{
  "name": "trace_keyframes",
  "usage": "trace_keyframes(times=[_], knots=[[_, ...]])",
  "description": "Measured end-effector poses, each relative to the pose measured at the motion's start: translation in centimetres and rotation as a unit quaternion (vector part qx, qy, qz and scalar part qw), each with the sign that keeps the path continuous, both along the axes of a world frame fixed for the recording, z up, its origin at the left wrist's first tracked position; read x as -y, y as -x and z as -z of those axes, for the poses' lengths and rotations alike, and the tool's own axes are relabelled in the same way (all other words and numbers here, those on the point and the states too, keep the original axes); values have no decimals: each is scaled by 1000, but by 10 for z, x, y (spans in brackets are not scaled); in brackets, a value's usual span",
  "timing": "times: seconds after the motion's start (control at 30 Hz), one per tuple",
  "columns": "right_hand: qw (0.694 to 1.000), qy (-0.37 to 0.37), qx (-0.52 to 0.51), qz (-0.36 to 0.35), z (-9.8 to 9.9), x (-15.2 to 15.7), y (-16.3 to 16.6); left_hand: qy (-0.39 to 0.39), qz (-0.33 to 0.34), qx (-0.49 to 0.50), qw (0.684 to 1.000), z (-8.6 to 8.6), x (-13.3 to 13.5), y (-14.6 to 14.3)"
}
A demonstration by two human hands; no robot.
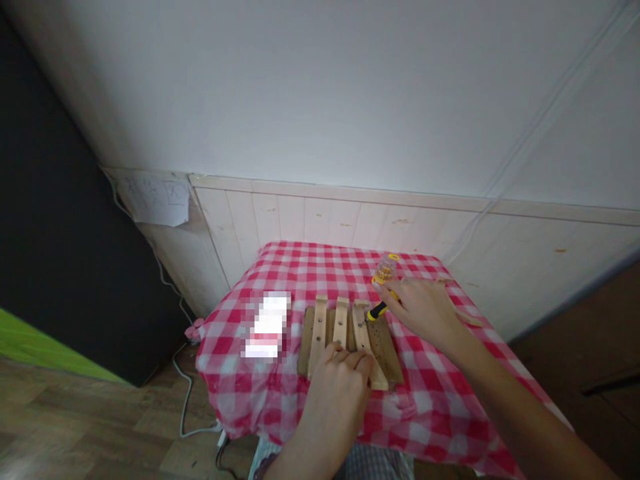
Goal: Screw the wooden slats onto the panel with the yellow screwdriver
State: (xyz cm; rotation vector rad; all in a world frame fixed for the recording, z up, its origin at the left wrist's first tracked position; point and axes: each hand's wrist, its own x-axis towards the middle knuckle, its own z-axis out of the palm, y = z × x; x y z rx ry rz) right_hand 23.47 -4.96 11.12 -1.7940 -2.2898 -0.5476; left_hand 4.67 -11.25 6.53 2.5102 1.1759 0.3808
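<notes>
A brown wooden board [391, 350] lies on the checked cloth with three pale wooden strips across it; dark screw heads show in the strips. My left hand [345, 377] presses on the lower part of the strips, its fingers curled at the edge of the right strip [361, 327], which sits at a slant. My right hand [425, 308] is closed around a black and yellow screwdriver [377, 311]. The tip points down at the upper part of the right strip; whether it sits in a screw I cannot tell.
A clear container [385, 270] with a yellow rim and small yellowish pieces stands behind my right hand. Left of the board is a blurred white phone-like shape [270, 327]. More wooden strips [470, 320] lie at the table's right edge. A white cable [185, 400] runs along the floor.
</notes>
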Motion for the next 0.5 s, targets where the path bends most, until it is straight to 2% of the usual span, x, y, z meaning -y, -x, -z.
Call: trace_keyframes(times=[0.13,0.2,0.37,0.5], knots=[[983,7,-98,-155,8,0,-6,15,-1,-6,1000,-1,0,-1],[972,35,-132,-189,9,1,-8,20,0,-8,1000,-2,0,-1],[970,91,-129,-186,-1,10,-9,17,0,-13,1000,-3,0,-1],[976,102,-130,-138,-7,12,-9,11,-4,-6,1000,0,0,-1]])
